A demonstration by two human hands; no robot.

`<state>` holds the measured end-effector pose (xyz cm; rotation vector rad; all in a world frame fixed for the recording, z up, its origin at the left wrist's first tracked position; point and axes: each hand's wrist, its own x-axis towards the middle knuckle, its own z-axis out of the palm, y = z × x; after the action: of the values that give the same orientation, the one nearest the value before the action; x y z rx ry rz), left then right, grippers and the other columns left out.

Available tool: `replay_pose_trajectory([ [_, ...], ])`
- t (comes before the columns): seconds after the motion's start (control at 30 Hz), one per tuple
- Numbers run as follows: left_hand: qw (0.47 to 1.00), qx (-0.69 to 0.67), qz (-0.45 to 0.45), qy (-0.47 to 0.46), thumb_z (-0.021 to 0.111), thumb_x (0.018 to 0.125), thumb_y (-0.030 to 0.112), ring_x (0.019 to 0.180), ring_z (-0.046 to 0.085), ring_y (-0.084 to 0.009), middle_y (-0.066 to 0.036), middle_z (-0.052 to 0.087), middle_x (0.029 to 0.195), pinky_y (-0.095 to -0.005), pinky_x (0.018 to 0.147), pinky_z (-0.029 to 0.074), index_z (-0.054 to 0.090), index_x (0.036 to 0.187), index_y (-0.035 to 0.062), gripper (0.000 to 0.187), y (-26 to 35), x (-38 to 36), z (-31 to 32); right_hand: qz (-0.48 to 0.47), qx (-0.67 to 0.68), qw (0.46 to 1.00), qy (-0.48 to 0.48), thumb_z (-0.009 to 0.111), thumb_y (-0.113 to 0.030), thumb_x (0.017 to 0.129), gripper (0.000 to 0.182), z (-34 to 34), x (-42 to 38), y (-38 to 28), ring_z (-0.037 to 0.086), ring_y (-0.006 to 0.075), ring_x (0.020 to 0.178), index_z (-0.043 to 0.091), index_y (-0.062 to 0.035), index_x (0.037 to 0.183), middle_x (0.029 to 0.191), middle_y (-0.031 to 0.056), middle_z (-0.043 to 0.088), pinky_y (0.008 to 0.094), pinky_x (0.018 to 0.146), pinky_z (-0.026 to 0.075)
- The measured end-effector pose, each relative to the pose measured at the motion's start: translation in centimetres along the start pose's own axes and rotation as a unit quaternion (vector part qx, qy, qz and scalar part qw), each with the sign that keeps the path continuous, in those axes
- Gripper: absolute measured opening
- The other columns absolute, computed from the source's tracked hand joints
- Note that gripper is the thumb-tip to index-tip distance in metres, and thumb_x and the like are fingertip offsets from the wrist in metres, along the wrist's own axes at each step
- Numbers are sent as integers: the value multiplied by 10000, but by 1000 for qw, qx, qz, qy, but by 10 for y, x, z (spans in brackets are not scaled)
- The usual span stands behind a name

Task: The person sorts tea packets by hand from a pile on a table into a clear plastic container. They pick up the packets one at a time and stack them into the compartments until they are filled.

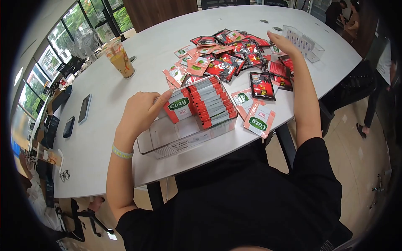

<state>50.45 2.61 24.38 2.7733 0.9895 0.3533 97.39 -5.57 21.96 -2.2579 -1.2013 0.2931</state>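
My left hand (144, 109) grips the left wall of a clear plastic bin (168, 147), its thumb by the edge of a pink and white Cozy sachet (180, 108) standing inside. More sachets (212, 102) are stacked on edge in rows in the bin's right part. Beyond it spreads a loose pile of black-and-red sachets (220, 69) and pink Cozy sachets (197, 65). My right hand (282, 44) is at the pile's far right side, fingers stretched out and nothing seen in them. Two Cozy sachets (258, 119) lie right of the bin, near a black sachet (262, 85).
A second clear plastic box (302, 45) stands behind my right hand. On the left of the white table (100, 161) are a drink cup (119, 60), a phone (85, 108), a dark case (68, 127) and glasses (64, 175). Other people (349, 19) are in the background.
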Motion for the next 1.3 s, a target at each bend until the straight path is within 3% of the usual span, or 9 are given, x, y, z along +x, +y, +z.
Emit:
replay_pose_trajectory([
  [0.13,1000,4,-1,16,334,905,538,508,483,-303,-133,476,483,-388,528,387,573,593,5,662,-3,2,2,86,-223,971,-13,259,-646,872,741,28,4,35,415,250,1237,373,-98,1358,1396,142,361,331,989,340],
  [0.17,1000,8,-1,13,334,905,538,508,483,-303,-133,476,483,-388,528,387,573,593,5,662,-4,2,3,99,78,989,-75,296,-648,866,756,26,-6,23,382,207,1252,344,-89,1373,1392,123,368,302,1021,291],
  [0.27,1000,11,2,18,335,904,538,519,497,-306,-134,479,485,-387,530,391,592,614,3,659,-5,2,2,-8,317,947,-59,360,-631,863,743,21,-14,8,355,188,1259,352,-88,1370,1403,108,347,282,1028,268],
  [0.3,1000,9,2,17,336,903,538,523,501,-308,-135,481,486,-387,532,393,599,623,2,659,-5,2,3,-102,259,960,-2,613,-517,787,742,24,2,18,485,210,1150,413,-47,1325,1262,129,509,315,981,351],
  [0.4,1000,6,-2,13,336,903,540,526,503,-311,-137,480,485,-389,534,394,601,625,2,660,-4,2,2,-103,-67,987,-101,628,-438,805,630,22,13,38,426,207,1199,474,-64,1288,1273,127,479,275,986,317],
  [0.43,1000,7,-6,12,336,903,540,524,500,-312,-137,477,484,-391,535,393,596,619,2,662,-3,2,2,-113,19,992,-49,708,-406,719,543,26,12,42,496,245,1143,611,-74,1139,1227,144,532,325,967,361],
  [0.53,1000,17,-3,13,337,904,536,520,495,-310,-134,471,480,-391,535,392,586,609,6,656,-5,3,4,-63,-180,981,34,712,-406,699,534,22,21,41,509,263,1111,626,-85,1118,1183,152,555,322,958,361],
  [0.7,1000,4,-3,8,345,918,471,527,472,-327,-160,457,503,-396,538,371,553,614,-10,606,0,1,0,-63,-70,990,-105,718,-299,684,523,16,-6,12,484,263,1128,610,-23,1115,1226,157,492,308,958,358],
  [1.3,1000,18,1,-7,330,932,425,625,528,-350,-186,543,604,-399,594,402,639,797,-10,551,-1,1,-1,-124,-134,979,-92,636,-190,739,285,27,12,12,594,216,858,662,-1,951,1089,148,568,311,750,459],
])
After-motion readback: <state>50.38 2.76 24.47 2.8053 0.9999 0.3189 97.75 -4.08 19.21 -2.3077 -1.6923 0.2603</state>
